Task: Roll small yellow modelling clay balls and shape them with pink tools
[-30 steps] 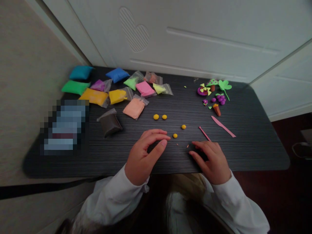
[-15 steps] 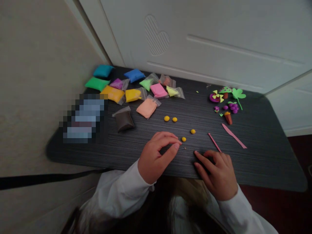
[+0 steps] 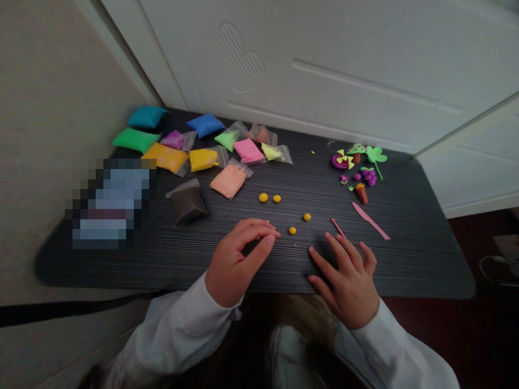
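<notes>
- As the left hand (image 3: 237,263) sits low at the centre of the frame, its fingers curl loosely, thumb tip by the forefinger; I can't tell whether they pinch anything.
- The right hand (image 3: 349,281), lower right of centre, is relaxed and unclasped, fingers spread.
- Around mid-frame lie four yellow balls (image 3: 292,230), the closest just beyond the left fingertips, with a tiny crumb (image 3: 294,245) just below it.
- Right of centre, a pink stick (image 3: 337,226) ends near the right fingers, a pink knife (image 3: 371,221) beside it.
- Towards the upper right are a green clover (image 3: 377,155) and a purple cluster (image 3: 370,176).
- Upper left, coloured packets, one of them peach (image 3: 229,181), crowd the dark tabletop (image 3: 162,270).
</notes>
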A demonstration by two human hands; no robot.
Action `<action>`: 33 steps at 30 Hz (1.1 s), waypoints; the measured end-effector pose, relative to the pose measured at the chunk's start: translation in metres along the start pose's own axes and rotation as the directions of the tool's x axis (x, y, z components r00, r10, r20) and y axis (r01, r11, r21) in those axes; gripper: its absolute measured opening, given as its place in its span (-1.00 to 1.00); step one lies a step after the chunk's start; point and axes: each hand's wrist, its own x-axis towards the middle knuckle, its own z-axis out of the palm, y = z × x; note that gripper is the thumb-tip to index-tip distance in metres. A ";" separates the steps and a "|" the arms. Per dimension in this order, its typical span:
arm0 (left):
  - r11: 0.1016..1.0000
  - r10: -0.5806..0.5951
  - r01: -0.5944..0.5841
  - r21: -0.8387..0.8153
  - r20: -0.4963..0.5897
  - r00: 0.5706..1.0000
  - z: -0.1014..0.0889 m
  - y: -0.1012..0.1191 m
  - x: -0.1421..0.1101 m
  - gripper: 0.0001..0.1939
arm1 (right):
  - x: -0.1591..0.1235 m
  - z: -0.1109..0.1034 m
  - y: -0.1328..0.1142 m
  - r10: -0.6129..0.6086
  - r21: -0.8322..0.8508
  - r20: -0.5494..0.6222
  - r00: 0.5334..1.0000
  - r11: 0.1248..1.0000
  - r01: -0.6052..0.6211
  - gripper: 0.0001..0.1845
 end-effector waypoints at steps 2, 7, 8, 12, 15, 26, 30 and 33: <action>1.000 0.017 -0.017 -0.004 0.013 1.000 0.001 0.000 0.000 -0.85 | 0.003 0.000 -0.001 -0.019 -0.008 0.031 0.999 1.000 0.020 -0.51; 1.000 0.024 -0.024 0.019 0.024 0.999 0.000 -0.001 -0.003 -0.85 | -0.001 -0.001 0.003 -0.044 0.011 0.056 0.997 0.999 0.044 -0.50; 0.999 0.018 -0.019 0.026 0.019 1.000 -0.001 -0.002 -0.003 -0.85 | -0.003 -0.001 0.004 -0.043 0.016 0.053 0.998 0.999 0.043 -0.52; 0.994 0.060 -0.060 0.097 0.001 0.998 0.003 -0.006 0.006 -0.84 | -0.002 0.001 0.003 -0.022 0.024 0.042 0.999 1.000 0.021 -0.53; 0.947 0.195 -0.188 0.260 -0.001 0.981 0.004 -0.007 0.017 -0.87 | 0.007 0.002 0.000 -0.001 0.045 0.028 1.000 0.999 0.000 -0.55; 0.737 0.229 -0.252 0.627 0.119 0.966 0.015 -0.006 0.031 -0.84 | 0.029 0.005 0.008 0.162 0.347 -0.113 0.980 0.931 -0.114 -0.76; 0.693 0.199 -0.291 0.659 0.212 0.957 0.022 -0.001 0.036 -0.79 | 0.034 0.006 0.006 0.187 0.356 -0.084 0.979 0.923 -0.146 -0.86; 0.659 0.164 -0.317 0.682 0.281 0.946 0.022 0.002 0.038 -0.79 | 0.033 0.006 0.004 0.179 0.362 -0.063 0.982 0.921 -0.145 -0.90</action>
